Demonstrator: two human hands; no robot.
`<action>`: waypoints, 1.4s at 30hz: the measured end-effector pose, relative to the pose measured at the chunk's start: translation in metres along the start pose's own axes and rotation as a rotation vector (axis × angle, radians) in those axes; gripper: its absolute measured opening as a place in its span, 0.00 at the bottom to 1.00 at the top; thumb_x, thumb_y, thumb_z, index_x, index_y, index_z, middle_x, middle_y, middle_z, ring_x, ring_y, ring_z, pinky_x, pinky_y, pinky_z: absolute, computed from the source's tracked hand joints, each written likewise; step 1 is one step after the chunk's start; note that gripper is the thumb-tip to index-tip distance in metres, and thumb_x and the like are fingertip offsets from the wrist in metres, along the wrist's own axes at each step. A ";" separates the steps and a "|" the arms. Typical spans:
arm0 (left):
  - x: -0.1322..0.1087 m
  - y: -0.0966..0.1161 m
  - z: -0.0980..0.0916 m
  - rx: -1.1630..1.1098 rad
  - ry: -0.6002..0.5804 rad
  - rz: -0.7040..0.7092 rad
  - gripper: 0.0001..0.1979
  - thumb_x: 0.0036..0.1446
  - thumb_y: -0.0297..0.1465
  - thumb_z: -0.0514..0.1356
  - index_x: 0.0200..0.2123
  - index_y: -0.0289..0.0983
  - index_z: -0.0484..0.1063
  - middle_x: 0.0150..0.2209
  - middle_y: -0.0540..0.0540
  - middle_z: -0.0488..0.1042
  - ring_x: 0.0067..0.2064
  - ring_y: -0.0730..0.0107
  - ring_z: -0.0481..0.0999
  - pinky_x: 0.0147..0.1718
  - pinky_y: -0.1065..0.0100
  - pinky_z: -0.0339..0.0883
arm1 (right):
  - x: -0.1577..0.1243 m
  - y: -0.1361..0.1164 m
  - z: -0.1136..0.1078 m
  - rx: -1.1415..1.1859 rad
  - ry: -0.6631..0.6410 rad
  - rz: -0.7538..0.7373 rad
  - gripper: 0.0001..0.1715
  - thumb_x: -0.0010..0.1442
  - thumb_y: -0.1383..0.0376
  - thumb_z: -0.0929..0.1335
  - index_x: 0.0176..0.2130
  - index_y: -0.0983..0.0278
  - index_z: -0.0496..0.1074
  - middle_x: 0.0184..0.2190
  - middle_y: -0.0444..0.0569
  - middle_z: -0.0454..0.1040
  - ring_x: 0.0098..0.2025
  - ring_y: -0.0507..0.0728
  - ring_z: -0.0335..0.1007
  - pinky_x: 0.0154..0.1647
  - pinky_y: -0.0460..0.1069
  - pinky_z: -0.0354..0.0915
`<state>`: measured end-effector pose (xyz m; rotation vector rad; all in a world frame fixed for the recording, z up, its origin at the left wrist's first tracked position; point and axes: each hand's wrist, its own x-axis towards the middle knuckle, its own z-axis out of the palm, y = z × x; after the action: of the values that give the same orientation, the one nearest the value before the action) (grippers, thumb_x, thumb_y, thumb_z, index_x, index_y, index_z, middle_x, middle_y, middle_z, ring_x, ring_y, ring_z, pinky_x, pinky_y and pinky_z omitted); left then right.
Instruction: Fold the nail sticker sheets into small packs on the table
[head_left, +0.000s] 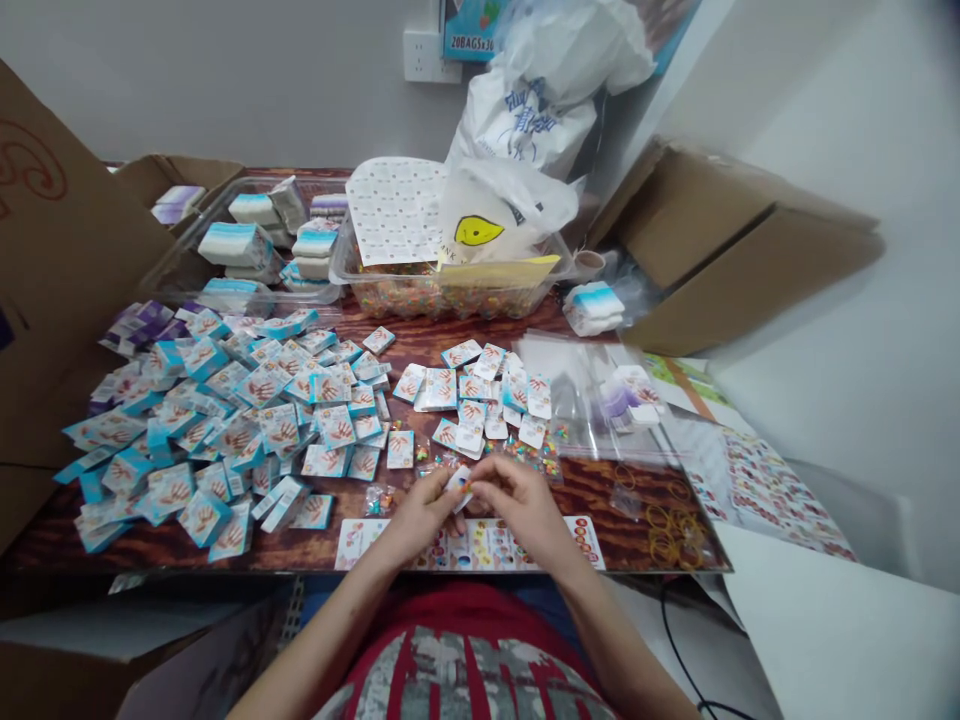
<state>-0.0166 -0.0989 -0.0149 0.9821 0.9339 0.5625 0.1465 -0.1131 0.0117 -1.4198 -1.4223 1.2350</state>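
Pinching a small packet [459, 487], left hand [422, 517] and right hand [527, 507] meeting, fingers [496, 473] closed on it

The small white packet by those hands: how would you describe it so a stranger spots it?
On the wood-grain table, find the person's left hand and right hand at the near edge. Between them sits the small white packet, the only one held up off the table.

wood-grain table [292, 545] strewn with printed card packets [280, 428]
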 end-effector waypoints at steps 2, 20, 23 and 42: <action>0.000 0.000 0.002 0.072 -0.002 0.038 0.17 0.55 0.44 0.60 0.38 0.37 0.66 0.25 0.53 0.69 0.22 0.74 0.68 0.23 0.72 0.62 | 0.002 -0.002 0.008 -0.155 0.067 -0.075 0.03 0.56 0.69 0.66 0.31 0.62 0.70 0.30 0.46 0.71 0.33 0.55 0.67 0.35 0.49 0.63; 0.076 0.071 0.024 1.378 0.393 0.225 0.21 0.58 0.39 0.61 0.51 0.32 0.66 0.47 0.32 0.71 0.49 0.43 0.72 0.45 0.52 0.65 | -0.011 0.023 -0.024 0.148 0.017 0.172 0.12 0.51 0.59 0.71 0.26 0.64 0.67 0.23 0.41 0.66 0.26 0.51 0.60 0.27 0.45 0.56; 0.079 0.064 0.021 1.336 0.365 0.232 0.25 0.55 0.33 0.64 0.54 0.32 0.64 0.48 0.31 0.71 0.49 0.42 0.73 0.45 0.52 0.65 | -0.014 0.026 -0.022 0.180 0.030 0.188 0.14 0.50 0.58 0.72 0.25 0.63 0.66 0.22 0.40 0.66 0.25 0.50 0.60 0.26 0.45 0.56; -0.009 0.042 -0.023 0.089 0.221 0.312 0.22 0.48 0.29 0.68 0.47 0.39 0.68 0.42 0.48 0.72 0.43 0.65 0.72 0.41 0.69 0.66 | 0.001 0.004 -0.006 0.481 0.181 0.289 0.24 0.46 0.50 0.77 0.28 0.63 0.66 0.15 0.38 0.68 0.15 0.47 0.60 0.15 0.41 0.54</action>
<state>-0.0409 -0.0759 0.0203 1.1723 1.0136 0.9127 0.1533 -0.1114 0.0088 -1.3781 -0.7456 1.4657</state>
